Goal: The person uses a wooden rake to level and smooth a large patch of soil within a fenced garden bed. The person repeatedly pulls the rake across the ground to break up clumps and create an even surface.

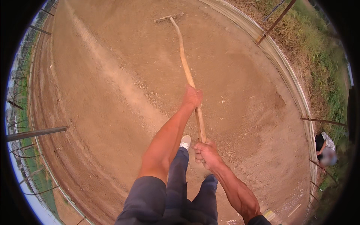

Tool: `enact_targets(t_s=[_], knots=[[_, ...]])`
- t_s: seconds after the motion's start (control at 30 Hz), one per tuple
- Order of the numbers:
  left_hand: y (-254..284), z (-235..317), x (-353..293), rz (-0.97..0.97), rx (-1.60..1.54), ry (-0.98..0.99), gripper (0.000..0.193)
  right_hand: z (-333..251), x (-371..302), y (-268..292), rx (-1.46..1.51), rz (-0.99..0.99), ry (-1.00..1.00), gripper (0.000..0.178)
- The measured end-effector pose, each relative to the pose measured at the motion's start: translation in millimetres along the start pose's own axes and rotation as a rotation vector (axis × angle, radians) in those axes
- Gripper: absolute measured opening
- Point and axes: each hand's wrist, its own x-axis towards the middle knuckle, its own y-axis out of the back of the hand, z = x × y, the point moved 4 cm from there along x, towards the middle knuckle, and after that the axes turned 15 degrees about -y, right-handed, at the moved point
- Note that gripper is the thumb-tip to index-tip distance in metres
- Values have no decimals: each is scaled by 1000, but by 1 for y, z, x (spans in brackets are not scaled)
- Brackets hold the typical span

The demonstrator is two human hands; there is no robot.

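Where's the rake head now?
In the head view, the rake head is near the top, just left of centre, at the far end of the wooden handle, beyond the left hand.

Bright diffuse daylight, faint soft shadows on brown soil [240, 86], washed-out sky [40, 208] and blue fringing at left rim, pale edging strip [279, 52] bowed by fisheye, black corners, blurred patch over person [330, 141] at right

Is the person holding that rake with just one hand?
No, the left hand and, nearer the body, the right hand are both closed around the rake.
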Motion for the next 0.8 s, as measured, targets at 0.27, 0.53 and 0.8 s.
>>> enact_targets(t_s=[0.27,0.53,0.8], knots=[[-114,-58,-113,-27,27,151,46,254,-137,168,21,188,-229,25],[-240,-111,-350,49,-650,570,23,460,-243,343,76,208,-339,10],[-283,-73,-499,140,-347,951,17,575,-307,445,-771,658,-268,28]])
